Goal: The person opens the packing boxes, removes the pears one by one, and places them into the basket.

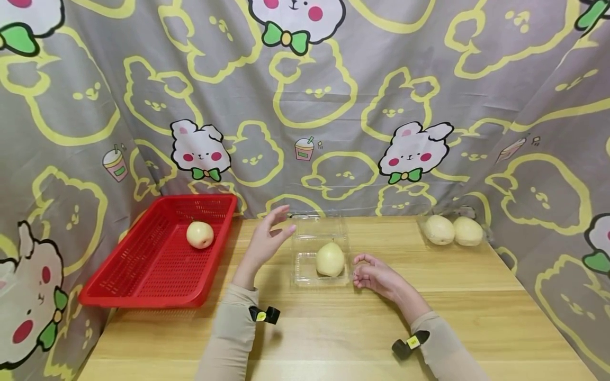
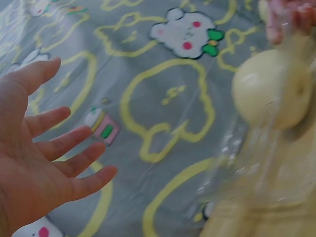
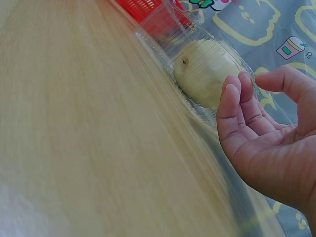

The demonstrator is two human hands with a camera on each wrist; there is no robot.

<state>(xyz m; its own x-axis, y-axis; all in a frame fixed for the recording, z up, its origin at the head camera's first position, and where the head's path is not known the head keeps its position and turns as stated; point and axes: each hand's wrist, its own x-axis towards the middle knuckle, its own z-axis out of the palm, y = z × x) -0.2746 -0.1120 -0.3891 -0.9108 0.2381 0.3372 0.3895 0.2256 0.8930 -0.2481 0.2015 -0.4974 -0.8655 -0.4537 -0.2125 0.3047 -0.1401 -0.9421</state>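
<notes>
A clear plastic clamshell box (image 1: 305,275) lies with its lid (image 1: 316,227) folded back toward the curtain. One pale yellow pear (image 1: 330,260) sits in the right part of its base. My left hand (image 1: 269,238) is raised beside the lid's left edge, its fingers spread and its palm bare in the left wrist view. On the box's other side is my right hand (image 1: 376,276), fingers loosely bent, fingertips (image 3: 230,91) right at the box's corner. Nothing shows between its thumb and fingers.
A red plastic basket (image 1: 143,301) stands at the left with one pear (image 1: 199,235) inside. Two more pears (image 1: 439,229) sit in clear packaging at the back right. A patterned curtain (image 1: 329,143) borders the wooden table (image 1: 305,333) at the back and sides.
</notes>
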